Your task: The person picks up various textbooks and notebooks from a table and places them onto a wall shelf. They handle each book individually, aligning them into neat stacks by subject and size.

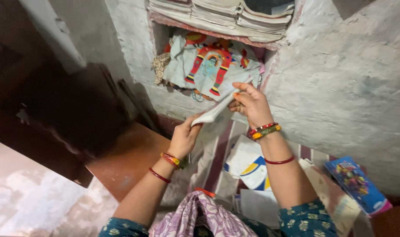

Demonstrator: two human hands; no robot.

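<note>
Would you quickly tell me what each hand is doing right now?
Left hand: closed, pinching the lower end of a white cloth.
Right hand: closed on the same cloth's upper part, in front of the wall niche.

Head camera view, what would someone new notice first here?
Probably the white cloth with its bright red and orange arch design, hanging out of the wall niche at top centre. Just below, the left hand and right hand, both wearing colourful bangles, pinch a white strip of it between them. A blue printed packet lies at lower right.
</note>
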